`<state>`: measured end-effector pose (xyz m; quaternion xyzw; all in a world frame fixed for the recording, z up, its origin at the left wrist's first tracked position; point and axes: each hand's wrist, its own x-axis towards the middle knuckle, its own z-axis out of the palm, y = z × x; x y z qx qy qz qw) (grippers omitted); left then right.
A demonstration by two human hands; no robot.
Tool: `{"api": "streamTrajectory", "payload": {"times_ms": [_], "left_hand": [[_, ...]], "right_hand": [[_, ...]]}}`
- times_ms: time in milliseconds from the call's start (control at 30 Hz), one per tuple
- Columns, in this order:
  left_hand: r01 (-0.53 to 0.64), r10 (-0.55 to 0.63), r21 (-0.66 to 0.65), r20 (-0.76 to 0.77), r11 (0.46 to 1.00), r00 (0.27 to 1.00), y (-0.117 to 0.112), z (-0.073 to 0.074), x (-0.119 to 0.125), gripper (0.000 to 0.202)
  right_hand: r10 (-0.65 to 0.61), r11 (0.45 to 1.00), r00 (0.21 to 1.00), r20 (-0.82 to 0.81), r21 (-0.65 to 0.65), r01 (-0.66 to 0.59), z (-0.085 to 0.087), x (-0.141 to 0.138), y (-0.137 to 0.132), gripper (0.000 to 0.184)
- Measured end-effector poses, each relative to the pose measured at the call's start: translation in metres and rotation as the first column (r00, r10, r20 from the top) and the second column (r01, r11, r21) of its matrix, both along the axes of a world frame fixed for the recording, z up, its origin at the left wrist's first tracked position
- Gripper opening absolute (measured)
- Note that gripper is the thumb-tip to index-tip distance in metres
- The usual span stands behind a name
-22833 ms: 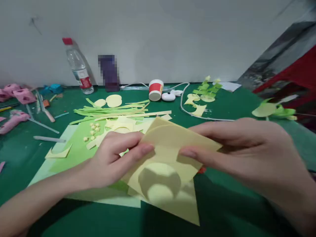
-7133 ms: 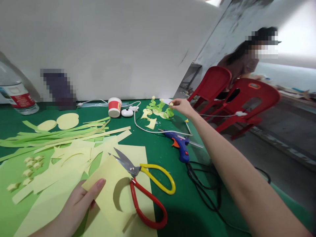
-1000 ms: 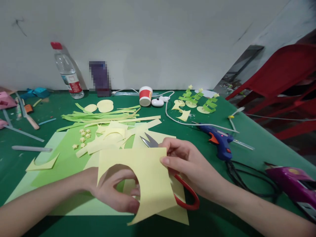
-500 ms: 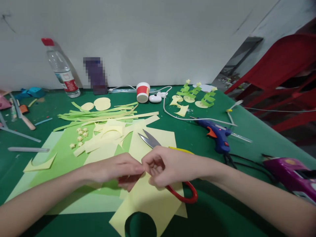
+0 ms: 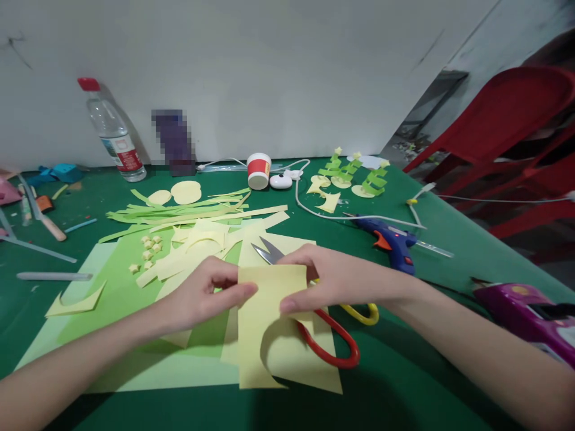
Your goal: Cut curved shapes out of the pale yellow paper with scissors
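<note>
Both hands hold one sheet of yellow paper (image 5: 265, 323) above the table, its top edge level and a curved cut-out low on its right side. My left hand (image 5: 211, 293) pinches the left edge with the thumb in front. My right hand (image 5: 318, 281) grips the right part, thumb in front and fingers behind. Beneath lie scissors (image 5: 335, 344) with red and yellow handles, blades open and pointing away. More yellow paper (image 5: 323, 359) and green sheets (image 5: 117, 317) lie under the hands. Small paper stars (image 5: 148, 254) sit left of the yellow scraps (image 5: 193, 242).
Green paper strips (image 5: 179, 212) and yellow paper discs (image 5: 185, 192) lie farther back. A blue glue gun (image 5: 390, 239) and a purple device (image 5: 525, 317) are at right. A bottle (image 5: 117, 140), paper cup (image 5: 259, 172) and three small paper plants (image 5: 372, 179) stand near the wall.
The yellow sheet has turned from a slanted position to nearly upright. My hands have moved apart from its corner to its two sides. More of the scissors' yellow handle shows.
</note>
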<state>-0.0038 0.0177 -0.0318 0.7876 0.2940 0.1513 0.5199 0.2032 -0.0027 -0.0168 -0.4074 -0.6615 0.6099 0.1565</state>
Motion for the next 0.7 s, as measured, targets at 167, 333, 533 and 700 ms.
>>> {"api": "streamTrajectory", "payload": {"times_ms": [167, 333, 533, 700], "left_hand": [[-0.147, 0.122, 0.234, 0.120, 0.961, 0.985, -0.011, 0.002, 0.003, 0.032], [-0.228, 0.178, 0.226, 0.222, 0.947, 0.959, -0.018, 0.000, 0.007, 0.031], [-0.081, 0.075, 0.032, 0.143, 0.996, 0.987, -0.016, -0.004, 0.004, 0.028], [0.156, -0.160, -0.163, -0.012, 0.974, 0.987, -0.013, -0.001, 0.003, 0.023]], "right_hand": [[-0.365, 0.918, 0.912, -0.186, -0.233, 0.320, -0.010, -0.012, -0.020, 0.019], [-0.493, 0.868, 0.838, -0.235, -0.196, 0.455, -0.006, -0.019, -0.026, 0.018], [-0.357, 0.934, 0.931, -0.069, -0.044, 0.355, 0.007, -0.009, -0.013, 0.011], [-0.082, 0.997, 0.995, 0.060, -0.004, 0.082, 0.014, -0.007, -0.001, 0.011]]}}
